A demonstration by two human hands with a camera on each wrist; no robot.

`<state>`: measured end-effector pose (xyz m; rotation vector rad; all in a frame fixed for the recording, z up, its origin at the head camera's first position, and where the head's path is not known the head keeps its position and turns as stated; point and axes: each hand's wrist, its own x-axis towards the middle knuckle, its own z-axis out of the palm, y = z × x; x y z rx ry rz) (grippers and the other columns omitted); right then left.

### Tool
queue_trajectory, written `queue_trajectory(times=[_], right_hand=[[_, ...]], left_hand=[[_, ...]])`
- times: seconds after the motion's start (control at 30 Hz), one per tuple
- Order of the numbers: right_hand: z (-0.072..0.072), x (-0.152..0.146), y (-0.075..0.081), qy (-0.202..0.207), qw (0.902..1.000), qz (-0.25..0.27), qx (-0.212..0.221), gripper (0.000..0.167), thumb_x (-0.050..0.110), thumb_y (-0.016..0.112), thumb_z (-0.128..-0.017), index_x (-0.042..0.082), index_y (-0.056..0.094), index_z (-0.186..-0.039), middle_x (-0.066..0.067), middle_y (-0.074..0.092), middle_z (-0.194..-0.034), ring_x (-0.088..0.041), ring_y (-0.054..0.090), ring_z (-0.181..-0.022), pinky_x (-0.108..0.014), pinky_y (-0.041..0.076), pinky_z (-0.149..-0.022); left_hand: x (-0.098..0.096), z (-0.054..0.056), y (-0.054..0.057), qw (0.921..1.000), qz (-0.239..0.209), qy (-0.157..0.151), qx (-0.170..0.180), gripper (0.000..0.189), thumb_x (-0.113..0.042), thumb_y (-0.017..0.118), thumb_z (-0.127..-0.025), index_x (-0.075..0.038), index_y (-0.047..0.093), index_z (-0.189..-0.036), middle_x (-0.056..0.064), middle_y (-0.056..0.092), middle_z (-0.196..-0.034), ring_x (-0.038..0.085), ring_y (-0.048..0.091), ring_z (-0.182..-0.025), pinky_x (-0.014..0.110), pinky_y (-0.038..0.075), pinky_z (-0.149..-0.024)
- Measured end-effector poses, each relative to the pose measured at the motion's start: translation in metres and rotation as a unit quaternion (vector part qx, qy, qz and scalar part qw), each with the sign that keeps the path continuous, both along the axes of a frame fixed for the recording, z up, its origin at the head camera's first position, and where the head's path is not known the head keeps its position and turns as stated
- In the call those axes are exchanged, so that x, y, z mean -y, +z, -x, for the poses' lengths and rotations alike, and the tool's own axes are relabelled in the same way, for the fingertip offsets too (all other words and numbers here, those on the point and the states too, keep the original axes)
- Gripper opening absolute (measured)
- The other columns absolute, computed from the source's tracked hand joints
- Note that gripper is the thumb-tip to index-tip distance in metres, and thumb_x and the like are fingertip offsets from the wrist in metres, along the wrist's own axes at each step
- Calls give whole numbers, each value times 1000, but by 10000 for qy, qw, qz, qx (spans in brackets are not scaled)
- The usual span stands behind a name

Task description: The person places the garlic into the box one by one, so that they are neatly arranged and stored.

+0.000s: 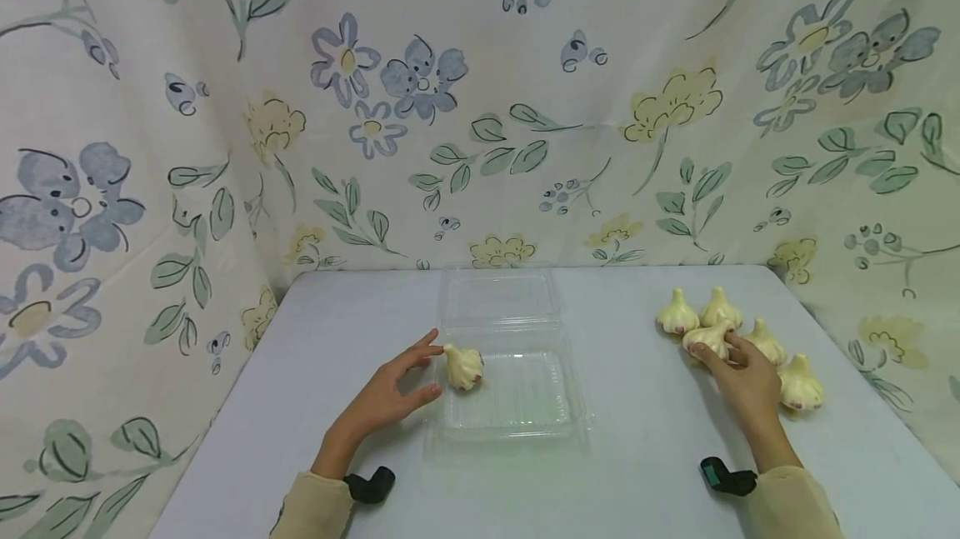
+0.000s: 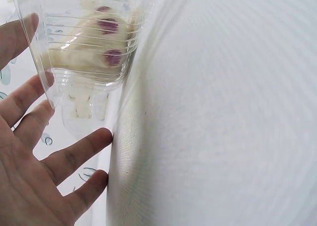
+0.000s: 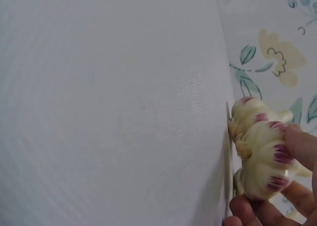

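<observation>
On the right of the table, my right hand [image 1: 750, 376] holds a garlic bulb [image 1: 707, 341] between thumb and fingers. The right wrist view shows that bulb [image 3: 270, 159] close up, its purple-streaked side and root end towards the camera. Further garlic bulbs [image 1: 801, 383] stand around this hand. A clear plastic clamshell box [image 1: 517, 431] lies opened out at mid-table, its lid folded to the back. One garlic bulb [image 1: 463, 367] sits at the left inside its base. My left hand [image 1: 390, 393] is at the box's left edge, fingers spread, fingertips against the clear wall [image 2: 49, 87].
The white table [image 1: 637, 472] backs onto a floral cloth [image 1: 510, 147], which also hangs along both sides. Each wrist carries a small black camera mount [image 1: 371, 486]. The box lid [image 1: 498, 297] reaches almost to the table's back edge.
</observation>
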<state>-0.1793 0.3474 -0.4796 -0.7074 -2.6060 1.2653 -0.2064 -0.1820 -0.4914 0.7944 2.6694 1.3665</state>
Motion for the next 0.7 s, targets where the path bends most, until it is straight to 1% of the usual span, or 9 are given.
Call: queue_trajectory(times=[0.17, 0.23, 0.3, 0.33, 0.4, 0.47, 0.53, 0.6, 0.7], right_hand=[[-2, 4, 4, 23, 9999, 84, -90, 86, 57, 66, -94, 6, 37, -157, -30, 50, -149, -42, 54, -128, -10, 37, -63], [-3, 6, 7, 86, 9997, 148, -164, 85, 57, 67, -93, 9, 38, -157, -28, 50, -150, -36, 57, -125, -9, 38, -64], [-3, 9, 9, 194, 9992, 244, -270, 85, 56, 68, -92, 11, 38, -157, -25, 50, -152, -20, 61, -114, -8, 41, -65], [-3, 10, 11, 248, 9988, 286, -314, 84, 56, 69, -92, 12, 38, -157, -24, 50, -152, -10, 60, -108, -7, 43, -66], [-4, 13, 13, 371, 9978, 369, -399, 84, 54, 70, -92, 12, 38, -157, -23, 49, -153, 7, 53, -97, -8, 46, -67], [-3, 16, 15, 471, 9970, 411, -464, 84, 54, 70, -92, 11, 39, -157, -22, 48, -154, 17, 46, -89, -9, 48, -67], [-3, 19, 17, 540, 9963, 411, -521, 83, 53, 70, -92, 11, 40, -157, -21, 49, -153, 19, 45, -88, -10, 48, -69], [-2, 22, 19, 601, 9956, 386, -609, 81, 52, 70, -93, 10, 41, -156, -16, 54, -147, 17, 46, -89, -10, 48, -70], [-2, 26, 20, 697, 9938, 367, -789, 78, 49, 72, -93, 9, 44, -154, 6, 63, -126, 14, 49, -91, -11, 48, -71]], left_hand=[[0, 0, 1, 10000, -21, -21, 52, 56, -35, 73, -95, -26, 53, -146, -4, 29, -169, 34, 57, -135, 65, 35, -115], [0, 0, 1, 10000, -23, -19, 57, 56, -36, 73, -95, -27, 53, -146, -5, 29, -169, 34, 57, -135, 64, 35, -115], [0, 0, 1, 10000, -12, -18, 40, 56, -37, 73, -95, -27, 53, -146, -5, 29, -169, 34, 57, -135, 64, 36, -115], [0, 0, 1, 10000, 5, -19, 21, 56, -37, 73, -95, -27, 53, -146, -4, 29, -169, 34, 57, -135, 64, 36, -115], [0, 0, 1, 10000, 11, -19, 4, 56, -37, 72, -95, -26, 53, -146, -3, 29, -169, 34, 58, -134, 65, 36, -115], [0, 0, 0, 10000, 20, -27, -26, 56, -37, 72, -96, -25, 53, -147, -1, 29, -169, 35, 58, -134, 66, 36, -114], [0, 0, 0, 10000, 33, -18, -40, 55, -36, 72, -96, -25, 53, -147, -1, 29, -169, 36, 58, -133, 67, 35, -114], [1, 0, 0, 10000, 23, -14, -53, 55, -36, 72, -96, -24, 53, -147, 0, 29, -169, 36, 58, -133, 68, 35, -114], [1, -1, 0, 10000, 26, -21, -75, 55, -35, 71, -96, -25, 53, -147, 0, 29, -169, 36, 58, -133, 68, 35, -113]])
